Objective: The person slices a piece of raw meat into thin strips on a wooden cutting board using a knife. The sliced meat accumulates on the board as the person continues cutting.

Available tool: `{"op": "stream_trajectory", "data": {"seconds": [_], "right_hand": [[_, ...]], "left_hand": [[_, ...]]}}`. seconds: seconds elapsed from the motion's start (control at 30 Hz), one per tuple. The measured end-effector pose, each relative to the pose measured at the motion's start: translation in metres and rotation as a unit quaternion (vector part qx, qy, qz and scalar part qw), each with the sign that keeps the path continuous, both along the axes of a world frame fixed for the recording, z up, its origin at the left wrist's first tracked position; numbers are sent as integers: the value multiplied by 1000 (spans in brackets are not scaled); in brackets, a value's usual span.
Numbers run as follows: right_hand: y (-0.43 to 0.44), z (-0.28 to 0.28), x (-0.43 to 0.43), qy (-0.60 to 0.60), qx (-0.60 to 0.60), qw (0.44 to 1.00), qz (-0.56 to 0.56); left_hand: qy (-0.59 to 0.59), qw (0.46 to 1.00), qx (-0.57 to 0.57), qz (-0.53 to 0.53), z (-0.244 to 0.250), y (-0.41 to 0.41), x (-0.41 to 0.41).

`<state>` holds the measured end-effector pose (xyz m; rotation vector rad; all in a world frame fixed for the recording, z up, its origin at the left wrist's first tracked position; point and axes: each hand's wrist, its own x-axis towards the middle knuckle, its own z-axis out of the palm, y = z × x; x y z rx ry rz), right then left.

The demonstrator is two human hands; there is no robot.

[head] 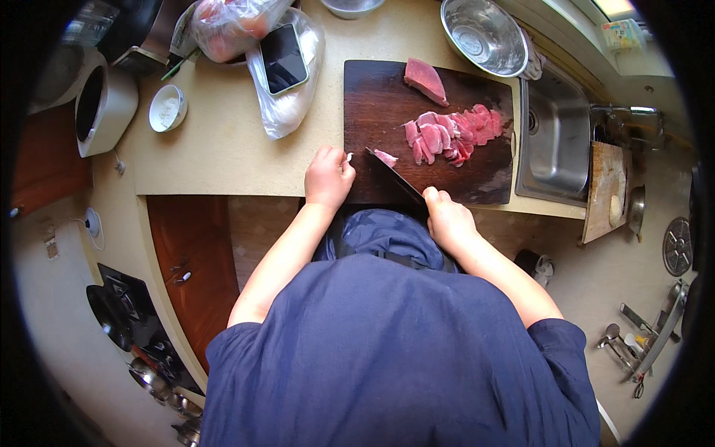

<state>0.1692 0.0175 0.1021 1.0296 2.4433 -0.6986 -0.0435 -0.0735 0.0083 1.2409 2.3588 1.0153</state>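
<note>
My right hand (451, 219) grips the handle end of a dark-bladed knife (397, 177), whose blade slants over the lower left of a dark wooden cutting board (374, 89). Beside the blade lies a small piece of pink meat (385, 158). At the board's left edge my left hand (329, 176) pinches a small whitish scrap (349, 157) between thumb and fingers. Overlapping slices of raw meat (433, 137) spread across the board's middle and right. A larger uncut chunk of meat (425, 81) rests near its top edge.
A metal bowl (483, 36) stands behind the board, and a steel sink (556, 139) adjoins it on the right. On the counter to the left are a smartphone (284, 58) on a plastic bag (290, 114) and a small bowl of white powder (167, 109). Another wooden board (606, 190) leans beyond the sink.
</note>
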Motion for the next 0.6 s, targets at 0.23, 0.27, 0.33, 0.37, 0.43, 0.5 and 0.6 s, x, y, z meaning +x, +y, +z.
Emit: {"op": "stream_trajectory", "data": {"seconds": [0.23,0.27,0.33,0.37,0.43,0.5,0.6], "right_hand": [[2,14,14,104,-41,985,-134],[2,15,18,124,-41,979,-158],[2,12,24,156,-31,967,-200],[2,12,26,160,-32,964,-212],[2,11,31,165,-37,957,-234],[0,11,37,171,-34,952,-251],[-4,7,44,183,-25,943,-276]], "left_hand": [[-22,998,25,-46,17,40,-28],[5,997,55,-56,14,55,-33],[21,996,52,-76,10,85,-42],[31,996,29,-78,7,97,-46],[52,995,-20,-80,4,117,-52],[86,990,-54,-97,10,131,-55],[143,978,-108,-107,22,146,-56]]}}
